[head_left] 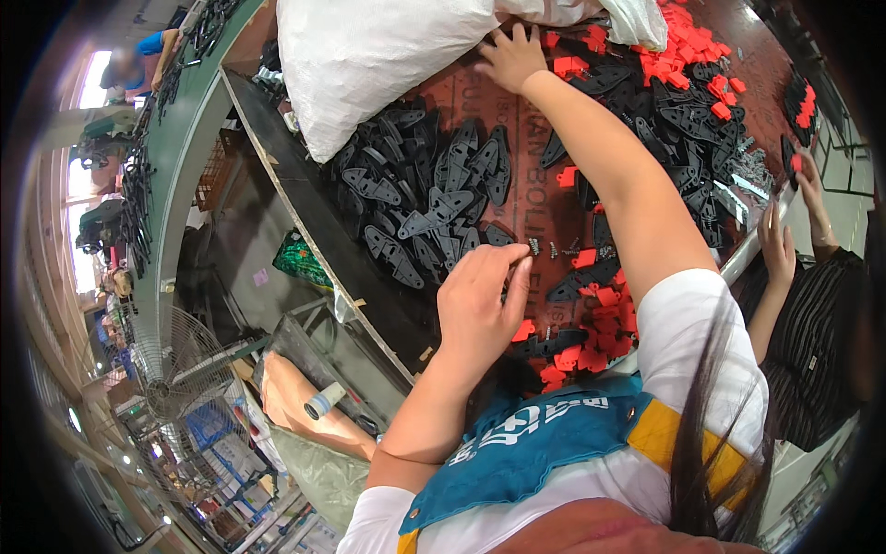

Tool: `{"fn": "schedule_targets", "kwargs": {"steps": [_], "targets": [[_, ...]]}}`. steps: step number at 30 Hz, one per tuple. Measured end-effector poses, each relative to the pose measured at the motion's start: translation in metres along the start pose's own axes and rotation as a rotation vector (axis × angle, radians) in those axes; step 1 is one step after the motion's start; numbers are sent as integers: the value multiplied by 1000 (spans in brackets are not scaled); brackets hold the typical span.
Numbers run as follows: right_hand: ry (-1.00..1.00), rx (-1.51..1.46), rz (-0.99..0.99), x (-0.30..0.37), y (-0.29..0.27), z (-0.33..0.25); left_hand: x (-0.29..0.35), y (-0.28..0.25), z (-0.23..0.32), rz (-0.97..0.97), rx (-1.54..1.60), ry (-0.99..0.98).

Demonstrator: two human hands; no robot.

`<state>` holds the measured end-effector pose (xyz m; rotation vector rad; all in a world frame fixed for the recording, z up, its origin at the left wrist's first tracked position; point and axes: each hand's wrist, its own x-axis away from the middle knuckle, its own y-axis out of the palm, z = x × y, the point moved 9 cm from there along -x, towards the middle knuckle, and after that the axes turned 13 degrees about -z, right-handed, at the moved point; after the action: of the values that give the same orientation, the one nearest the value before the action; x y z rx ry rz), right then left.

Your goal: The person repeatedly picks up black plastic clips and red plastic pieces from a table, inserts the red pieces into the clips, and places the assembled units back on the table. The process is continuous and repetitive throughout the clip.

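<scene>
My left hand (482, 297) is closed over the front of the table, thumb and fingertips drawn together. A small metal spring (534, 246) sits right at those fingertips; whether they grip it I cannot tell. Grey-black flat plastic pieces (438, 210) are heaped just beyond this hand. Stretched to the far side, my right hand (513, 59) has its fingers spread at the lower edge of a white woven sack (383, 60). Near its wrist lie red plastic clips (569, 66) and more black pieces (604, 80). I see nothing held in the right hand.
More red clips (600, 323) lie near my body on the reddish-brown board (531, 152). A co-worker's hands (780, 242) are at the table's right edge. To the left are a black ledge (305, 208), a green conveyor (185, 175) and a standing fan (161, 383).
</scene>
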<state>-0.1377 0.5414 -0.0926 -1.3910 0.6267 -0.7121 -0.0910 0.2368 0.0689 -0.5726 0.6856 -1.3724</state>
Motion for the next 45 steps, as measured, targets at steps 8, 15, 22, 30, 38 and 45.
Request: {"fn": "schedule_targets", "kwargs": {"steps": [8,15,22,30,38,45], "targets": [[79,-185,223,-12,18,-2,0,-3,0,37,17,57],[-8,-220,72,13,39,-12,0,-2,-5,-2,6,1],[-365,-90,-188,137,1,-65,6,-4,-10,56,4,7],[-350,-647,-174,202,-22,-45,7,0,-50,60,-130,-170],[31,-1610,-522,307,31,-44,11,52,-84,-347,-368,-292],[113,-1959,-460,321,15,-28,16,84,-91,-479,-382,-153]]}}
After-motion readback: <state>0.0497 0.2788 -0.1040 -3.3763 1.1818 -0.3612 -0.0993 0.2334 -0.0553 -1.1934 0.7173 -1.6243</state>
